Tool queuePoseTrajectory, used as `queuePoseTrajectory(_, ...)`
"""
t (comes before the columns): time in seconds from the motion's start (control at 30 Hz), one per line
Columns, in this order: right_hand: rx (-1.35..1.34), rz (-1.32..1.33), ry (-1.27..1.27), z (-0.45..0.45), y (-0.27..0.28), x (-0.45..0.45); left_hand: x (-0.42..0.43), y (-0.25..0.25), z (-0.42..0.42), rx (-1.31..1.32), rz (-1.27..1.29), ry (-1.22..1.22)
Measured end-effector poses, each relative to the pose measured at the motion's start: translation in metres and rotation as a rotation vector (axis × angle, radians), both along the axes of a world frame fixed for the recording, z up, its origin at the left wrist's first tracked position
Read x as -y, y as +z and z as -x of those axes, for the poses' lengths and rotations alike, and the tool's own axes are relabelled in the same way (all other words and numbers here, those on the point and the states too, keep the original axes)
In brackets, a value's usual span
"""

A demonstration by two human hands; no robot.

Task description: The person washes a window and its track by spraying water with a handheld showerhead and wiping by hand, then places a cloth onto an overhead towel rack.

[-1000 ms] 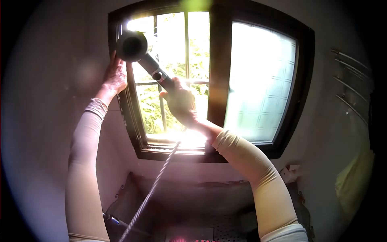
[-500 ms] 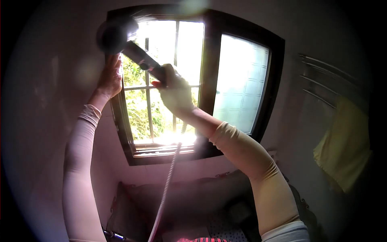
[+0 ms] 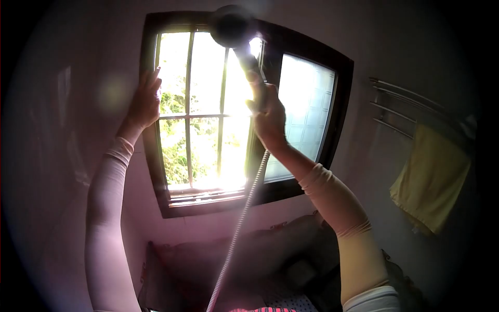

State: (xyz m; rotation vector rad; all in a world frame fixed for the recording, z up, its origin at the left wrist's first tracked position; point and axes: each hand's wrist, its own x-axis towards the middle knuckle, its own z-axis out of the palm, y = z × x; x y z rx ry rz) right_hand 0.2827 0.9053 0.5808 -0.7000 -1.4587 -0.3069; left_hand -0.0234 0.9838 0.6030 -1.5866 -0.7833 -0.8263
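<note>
My right hand [image 3: 271, 120] is wrapped round the handle of a dark hand-held shower head [image 3: 231, 27], raised before the upper middle of the window. From the handle a ribbed shower hose [image 3: 240, 221] runs down past the sill. My left hand [image 3: 144, 104] is lifted against the left side of the dark window frame [image 3: 152, 151], fingers stretched upward and apart from any tool. Whether it presses on the frame or only hovers there, I cannot tell. Glare blurs part of the shower handle.
Thin bars cross the bright left opening, with foliage outside; a frosted pane [image 3: 304, 112] fills the right side. On the right wall, a metal towel rack [image 3: 400, 106] carries a yellow towel [image 3: 431, 179]. Below the window stands a dark, ornate-edged piece [image 3: 208, 260], partly in shadow.
The shower head has swung from the window's upper left corner rightward to its upper middle, my right hand moving right with it. My left hand stays near the left frame.
</note>
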Motion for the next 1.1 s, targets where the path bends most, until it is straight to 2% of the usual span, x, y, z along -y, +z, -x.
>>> queuePoseTrajectory(0.03, -0.064, 0.08, 0.047, -0.003, -0.002, 0.002, 0.002, 0.0, 0.001, -0.037, 0.01, 0.057)
queuePoseTrajectory(0.07, -0.062, 0.086, 0.139, -0.007, -0.003, 0.003, 0.003, -0.001, 0.0, 0.023, 0.062, 0.022)
queuePoseTrajectory(0.17, -0.049, 0.288, 0.18, -0.002, -0.005, -0.009, -0.019, -0.003, 0.004, 0.084, 0.048, -0.125)
queuePoseTrajectory(0.2, -0.014, 0.298, 0.279, 0.003, -0.007, -0.013, -0.026, -0.005, 0.005, 0.058, -0.003, -0.083)
queuePoseTrajectory(0.23, -0.072, 0.423, 0.622, 0.012, -0.006, 0.007, -0.027, -0.007, 0.006, 0.069, 0.011, -0.093)
queuePoseTrajectory(0.3, -0.081, 0.54, 0.777, 0.025, -0.01, 0.017, -0.031, -0.01, 0.01, 0.085, 0.038, -0.103)
queuePoseTrajectory(0.33, -0.106, 0.584, 0.87, 0.03, -0.016, 0.023, -0.026, -0.008, 0.011, 0.008, 0.047, 0.033)
queuePoseTrajectory(0.43, -0.186, 0.809, 1.057, 0.029, -0.034, 0.036, 0.014, -0.018, -0.005, -0.153, 0.284, 0.43)
queuePoseTrajectory(0.47, -0.203, 0.897, 1.064, 0.023, -0.038, 0.038, 0.014, -0.031, -0.004, -0.239, 0.214, 0.478)
queuePoseTrajectory(0.57, -0.296, 0.991, 1.239, 0.004, -0.065, 0.02, 0.034, -0.063, -0.006, -0.42, 0.267, 0.451)
queuePoseTrajectory(0.6, -0.244, 0.997, 1.302, -0.004, -0.073, 0.008, 0.033, -0.072, -0.004, -0.469, 0.301, 0.433)
queuePoseTrajectory(0.7, -0.315, 0.907, 1.462, -0.001, -0.081, -0.008, 0.027, -0.072, 0.002, -0.497, 0.41, 0.433)
queuePoseTrajectory(0.77, -0.326, 0.796, 1.425, 0.007, -0.068, -0.008, 0.034, -0.039, -0.011, -0.434, 0.451, 0.481)
queuePoseTrajectory(0.8, -0.298, 0.754, 1.469, 0.013, -0.065, -0.014, 0.026, -0.025, -0.003, -0.419, 0.337, 0.418)
queuePoseTrajectory(0.87, -0.261, 0.678, 1.526, 0.023, -0.051, -0.028, 0.016, 0.019, -0.004, -0.369, 0.106, 0.516)
queuePoseTrajectory(0.9, -0.249, 0.694, 1.438, 0.025, -0.041, -0.027, 0.013, 0.041, -0.005, -0.329, 0.093, 0.588)
queuePoseTrajectory(0.97, -0.201, 0.71, 1.278, 0.024, -0.03, -0.032, 0.02, 0.067, -0.023, -0.352, 0.103, 0.888)
queuePoseTrajectory(1.03, -0.142, 0.673, 1.002, 0.011, -0.033, -0.031, -0.006, 0.056, -0.032, -0.3, 0.173, 1.139)
queuePoseTrajectory(1.07, -0.104, 0.721, 0.95, 0.001, -0.039, -0.028, 0.008, 0.04, -0.059, -0.35, 0.284, 1.077)
queuePoseTrajectory(1.1, -0.083, 0.785, 1.034, -0.015, -0.044, -0.016, 0.022, 0.024, -0.086, -0.393, 0.4, 1.015)
